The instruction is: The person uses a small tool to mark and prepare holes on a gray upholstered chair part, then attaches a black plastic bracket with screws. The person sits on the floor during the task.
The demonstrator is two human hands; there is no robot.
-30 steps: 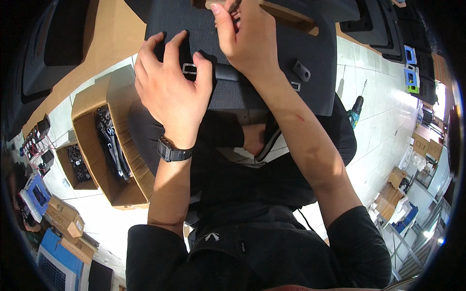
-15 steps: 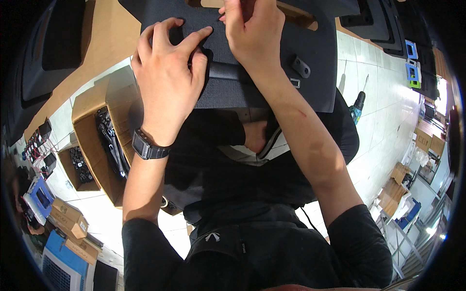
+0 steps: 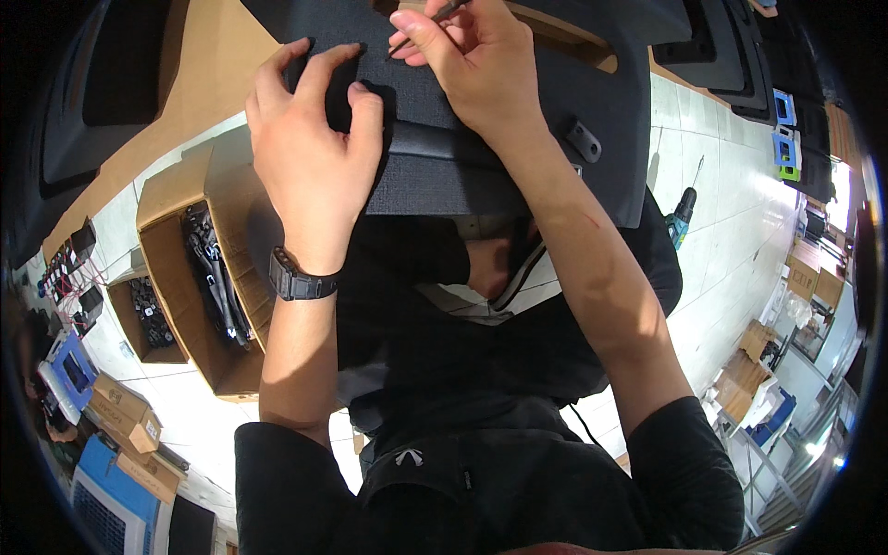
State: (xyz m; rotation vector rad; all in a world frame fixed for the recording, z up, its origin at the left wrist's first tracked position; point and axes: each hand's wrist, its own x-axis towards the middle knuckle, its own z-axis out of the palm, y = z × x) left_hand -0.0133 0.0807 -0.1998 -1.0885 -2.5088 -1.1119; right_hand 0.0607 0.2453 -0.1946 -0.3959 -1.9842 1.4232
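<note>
A dark, textured panel (image 3: pixel 453 190) lies over my lap, with a raised bar along its near part and a long slot at its far edge. My left hand (image 3: pixel 314 139), a black watch on its wrist, rests on the panel's left part with fingers spread. In my right hand (image 3: pixel 481 69) is a thin dark pen-like tool (image 3: pixel 447 13), pinched between thumb and fingers. Its pointed tip is at the panel surface, just right of my left fingertips; contact is unclear. A small dark bracket (image 3: pixel 583 141) with a hole lies on the panel's right part.
Left of my legs stand an open cardboard box (image 3: pixel 199 305) with black strap-like parts and a smaller box (image 3: pixel 153 319) of small dark parts. A cordless drill (image 3: pixel 682 220) rests on the tiled floor at right. Dark moulded parts (image 3: pixel 129 65) lie on cardboard at far left.
My right hand has tilted and shifted slightly, bringing the pen-like tool into plain view. My left hand has slid slightly left, its thumb and fingers further from the right hand. The panel has shifted slightly.
</note>
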